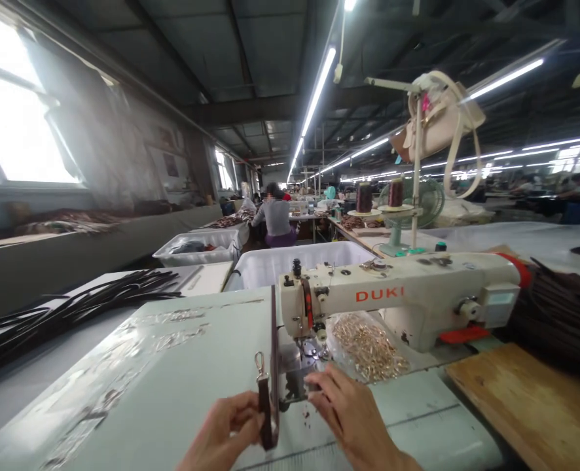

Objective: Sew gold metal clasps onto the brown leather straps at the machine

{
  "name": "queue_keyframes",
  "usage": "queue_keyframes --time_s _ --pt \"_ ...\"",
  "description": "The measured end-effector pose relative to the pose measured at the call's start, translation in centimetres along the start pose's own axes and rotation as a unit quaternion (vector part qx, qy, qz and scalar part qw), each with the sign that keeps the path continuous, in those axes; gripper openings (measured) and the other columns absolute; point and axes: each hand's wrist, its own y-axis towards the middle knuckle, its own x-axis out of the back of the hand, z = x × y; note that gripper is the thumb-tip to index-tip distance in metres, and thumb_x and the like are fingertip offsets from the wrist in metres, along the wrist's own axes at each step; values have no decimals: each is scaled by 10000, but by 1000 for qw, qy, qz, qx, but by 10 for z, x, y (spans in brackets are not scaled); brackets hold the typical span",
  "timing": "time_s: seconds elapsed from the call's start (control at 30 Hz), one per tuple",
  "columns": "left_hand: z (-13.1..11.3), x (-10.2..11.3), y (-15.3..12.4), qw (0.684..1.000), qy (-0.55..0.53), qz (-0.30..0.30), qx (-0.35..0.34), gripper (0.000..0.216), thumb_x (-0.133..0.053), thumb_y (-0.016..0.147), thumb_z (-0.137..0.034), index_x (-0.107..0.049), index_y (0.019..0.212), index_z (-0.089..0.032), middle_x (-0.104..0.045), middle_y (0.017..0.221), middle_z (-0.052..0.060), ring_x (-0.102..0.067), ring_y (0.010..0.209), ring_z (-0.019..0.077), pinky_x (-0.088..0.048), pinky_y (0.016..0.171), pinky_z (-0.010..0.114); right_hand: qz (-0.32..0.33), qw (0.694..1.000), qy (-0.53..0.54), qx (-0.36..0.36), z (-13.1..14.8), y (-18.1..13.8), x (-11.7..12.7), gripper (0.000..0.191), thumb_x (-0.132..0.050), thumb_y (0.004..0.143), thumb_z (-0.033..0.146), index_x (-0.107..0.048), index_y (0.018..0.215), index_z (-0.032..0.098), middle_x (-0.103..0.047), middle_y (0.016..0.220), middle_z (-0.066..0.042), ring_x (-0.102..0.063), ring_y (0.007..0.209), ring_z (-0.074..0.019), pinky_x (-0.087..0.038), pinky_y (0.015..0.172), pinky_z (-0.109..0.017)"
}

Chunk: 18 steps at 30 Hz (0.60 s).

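In the head view, the left hand [226, 432] is closed around the near end of a dark brown strap [273, 366], just under its metal clasp [259, 364], while the right hand [351, 412] lies mostly open and flat on the table, its fingertips [314, 386] beside the presser foot of the sewing machine [398, 297] (I cannot tell if they touch the strap). The strap lies on the pale green table [172, 366] with its long axis from 6 to 12 o'clock, clasp end toward the person, far end past the needle. I judge the sewing as only partly done, because much strap remains at the near side; a pile of gold hardware [368, 347] waits at 2 o'clock.
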Motion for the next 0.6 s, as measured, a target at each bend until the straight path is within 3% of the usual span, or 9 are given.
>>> queue_keyframes --time_s 0.07,0.17,0.47,0.6 --pt "-8 -14 -18 986 -157 -7 50 497 -616 810 -589 -635 966 -118 -698 722 63 -630 657 173 -469 647 249 -7 999 31 23 14 -9 -4 308 -335 1010 417 -556 1141 248 -627 973 -47 -642 854 -197 -488 698 -290" --pt "-18 -30 -37 968 -238 -40 70 583 -698 746 -589 -624 1047 -95 -643 607 14 -587 582 139 -441 607 229 -2 997 53 55 27 -15 -7 260 -366 1002 389 -531 1118 226 -609 936 -53 -626 813 -208 -495 673 -310" --pt "-27 -37 -56 951 -299 -32 69 553 -734 738 -544 -628 1025 -83 -706 728 92 -596 594 122 -433 603 216 -13 992 79 100 43 -18 -6 193 -436 986 381 -518 1035 213 -612 890 -45 -609 784 -200 -481 645 -299" --pt "-23 -43 -59 948 -310 -29 68 555 -726 741 -558 -632 1007 -80 -671 659 66 -584 584 125 -422 591 220 -26 988 53 140 47 -19 -7 134 -431 990 308 -515 947 212 -594 773 -25 -573 686 -196 -430 575 -301"
